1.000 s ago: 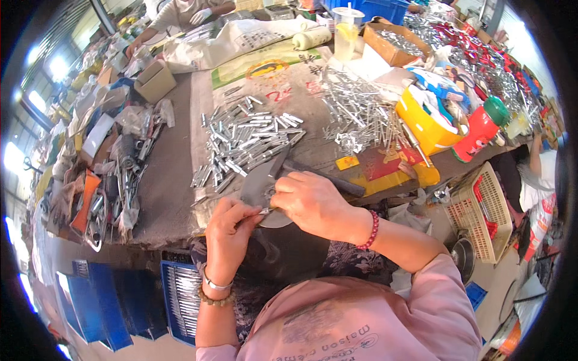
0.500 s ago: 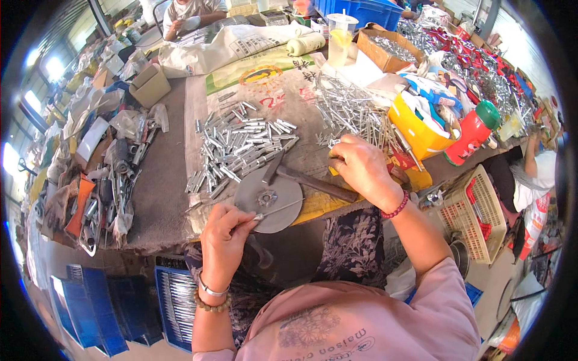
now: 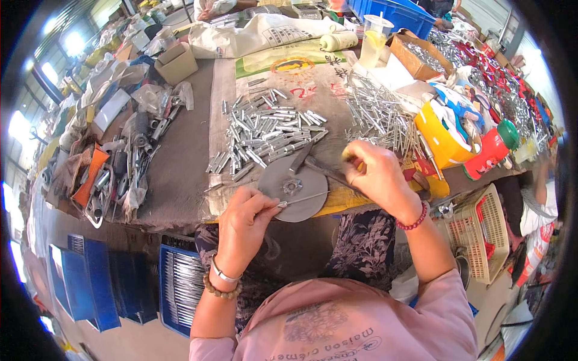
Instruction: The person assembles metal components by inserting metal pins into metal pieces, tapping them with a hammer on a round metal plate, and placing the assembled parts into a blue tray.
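Note:
My left hand [image 3: 244, 219] pinches one end of a thin metal rod [image 3: 304, 199], just in front of a grey round disc [image 3: 274, 180]. The rod's free end reaches right across the disc. My right hand [image 3: 379, 174] is closed over the handle end of a hammer [image 3: 330, 173], its fingertips pressed together and slightly blurred; what they hold, if anything, is hidden. The hammer's head rests by the disc's far edge. Beyond it spreads a heap of short silver metal tubes [image 3: 265, 129]. A pile of thin metal rods [image 3: 376, 111] lies past my right hand.
At the right stand a yellow container [image 3: 442, 135] and a red bottle with a green cap [image 3: 490, 150]. A drink cup [image 3: 373, 42] sits farther back. Tools in plastic bags [image 3: 141, 135] lie at the left. Below the table edge are a blue crate of rods [image 3: 164, 289] and a beige basket [image 3: 497, 240].
The whole view has shifted, so things sit farther right and higher. My right hand has come nearer to me and the disc; the small silver piece at its fingertips no longer shows.

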Demonstrator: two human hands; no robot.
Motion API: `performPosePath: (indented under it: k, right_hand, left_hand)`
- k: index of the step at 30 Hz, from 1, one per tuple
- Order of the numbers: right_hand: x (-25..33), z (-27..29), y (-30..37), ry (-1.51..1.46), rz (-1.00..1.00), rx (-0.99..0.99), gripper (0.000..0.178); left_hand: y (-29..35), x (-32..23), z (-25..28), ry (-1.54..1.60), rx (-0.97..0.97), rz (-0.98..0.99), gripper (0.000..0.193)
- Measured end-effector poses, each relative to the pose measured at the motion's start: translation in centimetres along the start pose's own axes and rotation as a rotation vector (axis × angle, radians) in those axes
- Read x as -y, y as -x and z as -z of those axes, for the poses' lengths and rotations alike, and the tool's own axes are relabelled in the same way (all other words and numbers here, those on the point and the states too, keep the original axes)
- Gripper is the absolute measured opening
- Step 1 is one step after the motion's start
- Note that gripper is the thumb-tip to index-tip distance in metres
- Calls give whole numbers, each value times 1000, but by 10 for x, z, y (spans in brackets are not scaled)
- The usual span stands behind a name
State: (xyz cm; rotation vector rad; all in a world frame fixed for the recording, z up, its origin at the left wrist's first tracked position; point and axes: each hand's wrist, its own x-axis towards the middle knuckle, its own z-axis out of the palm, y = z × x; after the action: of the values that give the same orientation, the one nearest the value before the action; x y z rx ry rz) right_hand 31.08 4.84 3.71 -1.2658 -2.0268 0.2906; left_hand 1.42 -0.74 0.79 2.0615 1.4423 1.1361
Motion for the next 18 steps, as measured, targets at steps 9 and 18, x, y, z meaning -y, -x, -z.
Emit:
performPosePath:
  k: [9,18]
  right_hand:
    - [57,-56,-11,-151,392,124,26]
    - [53,-58,-9,-335,245,211,49]
  left_hand:
    - [1,-3,-2,-142,-32,-94,12]
    - [1,-2,0,-93,-36,-95,12]
